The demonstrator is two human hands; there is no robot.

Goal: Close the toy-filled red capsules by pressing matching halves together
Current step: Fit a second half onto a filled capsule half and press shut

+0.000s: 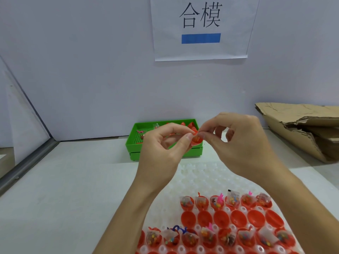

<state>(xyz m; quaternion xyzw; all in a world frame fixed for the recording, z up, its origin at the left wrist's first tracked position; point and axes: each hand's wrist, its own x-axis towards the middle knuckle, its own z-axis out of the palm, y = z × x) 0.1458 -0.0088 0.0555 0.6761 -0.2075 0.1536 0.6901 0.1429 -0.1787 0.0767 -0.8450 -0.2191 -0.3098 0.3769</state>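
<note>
Nearest the lens, at the bottom right of the frame, a white socketed tray (194, 182) is laid flat so that each round half is kept from rolling. Two rows of red capsule halves filled with bagged toys (227, 200) are seated in it with their openings upward, and between them a row of empty red halves (222, 218) is kept ready, presumably as the matching lids.

Above the tray, at mid frame, both hands are raised clear of it so the work can be watched closely. A red capsule (197, 139), open and with coloured contents visible inside, is pinched at its rim by the left hand (165, 143), while the right hand (240, 143) pinches its upper edge with thumb and forefinger, apparently to tuck or steady the contents before a lid is pressed on. Whether a second half is held cannot be told.

Behind the hands, a green bin (132, 145) holding loose parts is set within reach.

At the right edge, crumpled cardboard (297, 125) is pushed aside.
</note>
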